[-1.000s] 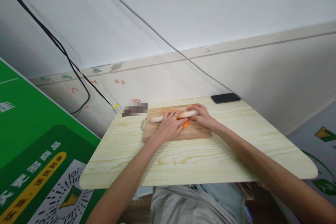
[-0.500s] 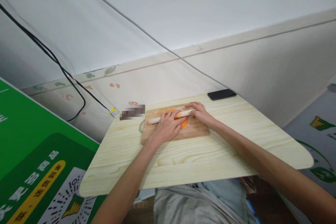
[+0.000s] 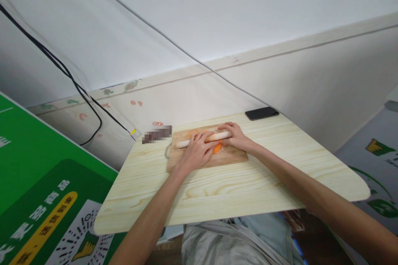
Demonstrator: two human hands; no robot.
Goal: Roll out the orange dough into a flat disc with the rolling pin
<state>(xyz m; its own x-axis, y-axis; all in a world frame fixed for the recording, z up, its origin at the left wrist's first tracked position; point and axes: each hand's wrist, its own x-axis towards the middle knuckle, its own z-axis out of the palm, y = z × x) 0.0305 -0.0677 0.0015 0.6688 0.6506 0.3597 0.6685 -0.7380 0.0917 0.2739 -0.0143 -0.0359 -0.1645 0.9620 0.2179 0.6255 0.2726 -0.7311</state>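
Observation:
A pale rolling pin [image 3: 183, 143] lies slantwise across a wooden cutting board [image 3: 224, 160]. Under and in front of it shows a soft-looking orange piece [image 3: 217, 147], probably dough, mostly covered by the pin and my fingers. My left hand [image 3: 199, 149] rests over the middle of the pin, its fingers bent across the top. Around the right end is my right hand [image 3: 235, 136], fingers on the far side and thumb nearer me. Both hands press on the pin.
A black phone [image 3: 262, 113] lies at the table's back right edge. Left of the board is a blurred-out dark object [image 3: 157, 134]. The board has a metal handle [image 3: 168, 150] on its left. The pale table [image 3: 236, 190] stands against the wall; a green printed panel [image 3: 62, 165] is at left.
Less of the orange piece shows around the rolling pin now. My right hand has shifted slightly on the pin's right end; my left hand stays nearly in place.

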